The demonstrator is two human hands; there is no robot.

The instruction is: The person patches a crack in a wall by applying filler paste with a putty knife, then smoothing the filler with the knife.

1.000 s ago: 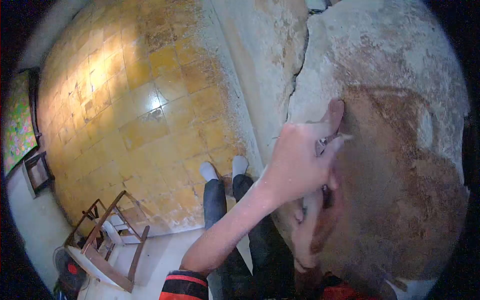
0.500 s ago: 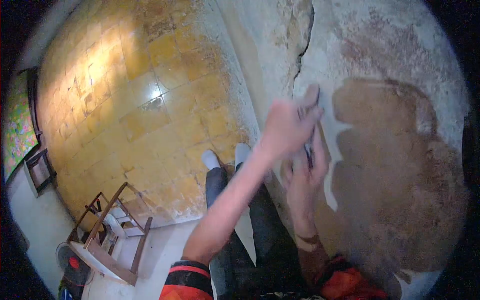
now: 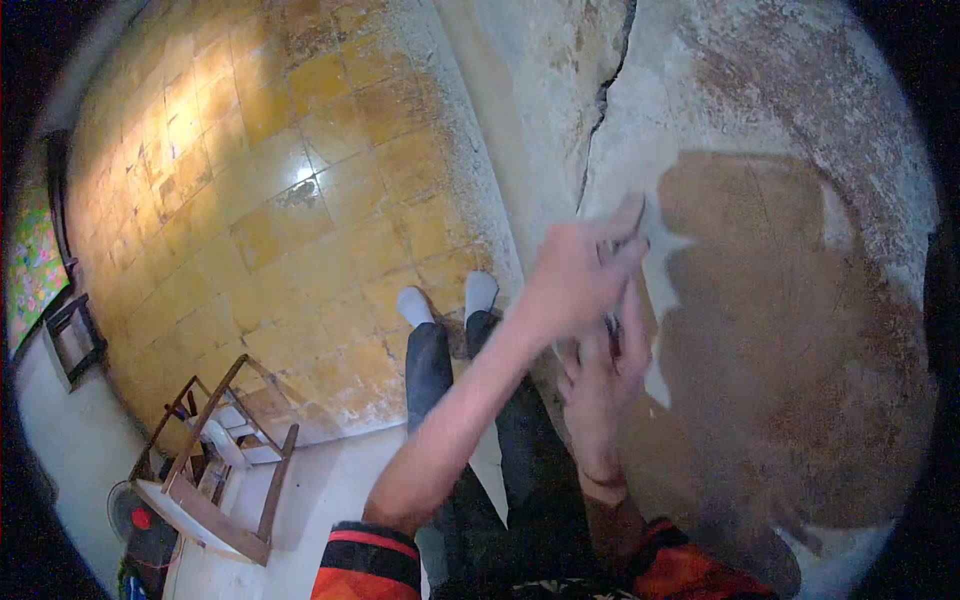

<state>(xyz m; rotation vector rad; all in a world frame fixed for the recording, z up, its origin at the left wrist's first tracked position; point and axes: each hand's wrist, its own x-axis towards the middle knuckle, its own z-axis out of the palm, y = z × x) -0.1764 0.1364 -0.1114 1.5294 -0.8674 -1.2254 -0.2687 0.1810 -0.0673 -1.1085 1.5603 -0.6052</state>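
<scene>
Gripping one small dark tool [image 3: 613, 322] with both hands, left hand [image 3: 577, 277] stacked just above right hand [image 3: 600, 385], fingers closed around it, the blade mostly hidden between them. Pressing it against the wall [image 3: 800, 120] at the left edge of the bare brown patch [image 3: 790, 340]. Sitting a little lower and further left than half a second ago, having come off the middle of the patch, so apparently working along its pale rim. Standing on the yellow tiled floor [image 3: 250, 220].
</scene>
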